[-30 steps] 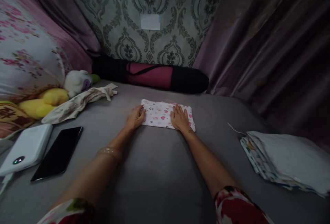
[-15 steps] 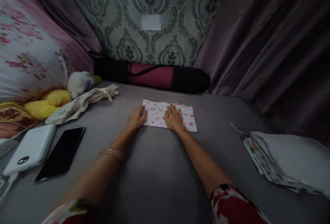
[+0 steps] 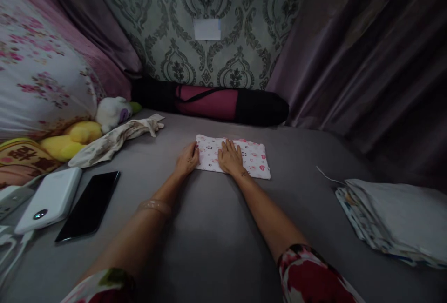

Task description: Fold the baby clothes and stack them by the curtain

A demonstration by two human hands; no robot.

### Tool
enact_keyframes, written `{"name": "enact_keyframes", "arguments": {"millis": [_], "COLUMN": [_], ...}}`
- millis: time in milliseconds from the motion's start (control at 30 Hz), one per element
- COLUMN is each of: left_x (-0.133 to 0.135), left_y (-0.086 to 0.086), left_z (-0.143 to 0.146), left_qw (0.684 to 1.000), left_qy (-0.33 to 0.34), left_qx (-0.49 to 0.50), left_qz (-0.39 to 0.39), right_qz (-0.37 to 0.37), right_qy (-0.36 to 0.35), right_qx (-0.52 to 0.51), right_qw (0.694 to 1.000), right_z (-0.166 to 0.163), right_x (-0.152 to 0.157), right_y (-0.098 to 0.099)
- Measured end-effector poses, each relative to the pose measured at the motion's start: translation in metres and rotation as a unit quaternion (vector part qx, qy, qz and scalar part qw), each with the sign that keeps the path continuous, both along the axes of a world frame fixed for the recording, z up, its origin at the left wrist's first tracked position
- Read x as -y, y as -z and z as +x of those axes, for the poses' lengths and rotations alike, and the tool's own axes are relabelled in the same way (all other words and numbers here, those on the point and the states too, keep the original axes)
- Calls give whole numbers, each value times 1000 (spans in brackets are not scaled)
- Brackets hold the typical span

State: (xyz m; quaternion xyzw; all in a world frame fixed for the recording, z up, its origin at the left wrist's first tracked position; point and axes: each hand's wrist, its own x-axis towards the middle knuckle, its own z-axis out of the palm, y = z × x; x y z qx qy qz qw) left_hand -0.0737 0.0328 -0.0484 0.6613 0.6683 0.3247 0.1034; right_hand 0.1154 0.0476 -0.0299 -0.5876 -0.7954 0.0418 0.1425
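Note:
A white cloth (image 3: pixel 252 156) printed with pink hearts and small figures lies folded into a flat rectangle on the grey bed sheet (image 3: pixel 216 228). At its left end is my left hand (image 3: pixel 187 158), its fingers bent and closed on the edge; the fingertips are partly hidden. My right hand (image 3: pixel 230 156) rests palm down on the cloth, left of its middle, with fingers stretched out flat. To the right, part of the printed cloth shows uncovered.
On the left lie a black phone (image 3: pixel 89 206), a white power bank (image 3: pixel 50 199) with a cable, a crumpled cloth (image 3: pixel 117 141) and plush toys (image 3: pixel 75 139). A black and maroon long bag (image 3: pixel 209 103) lies along the wall. Folded fabric (image 3: pixel 398 214) sits at right.
My right hand has slid left across the folded cloth. My left hand has drawn closer around the left edge. The whole view has shifted slightly.

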Motion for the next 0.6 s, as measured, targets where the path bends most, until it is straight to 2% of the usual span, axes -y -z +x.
{"name": "enact_keyframes", "arguments": {"millis": [200,300,500,600], "left_x": [-1,-1,-1,0], "left_y": [0,0,0,0], "left_z": [0,-1,-3,-3], "left_qw": [996,993,990,988], "left_qy": [-41,-49,-55,-59], "left_qx": [77,107,129,140], "left_qz": [-13,-9,-9,-11], "right_qz": [-38,-32,-19,-32], "right_qy": [7,-19,-38,-37], "right_qx": [6,-14,-28,-21], "right_qw": [999,999,999,999], "right_z": [-8,-22,-36,-37], "right_x": [-5,-5,0,-1], "right_y": [-8,-13,-5,-8]}}
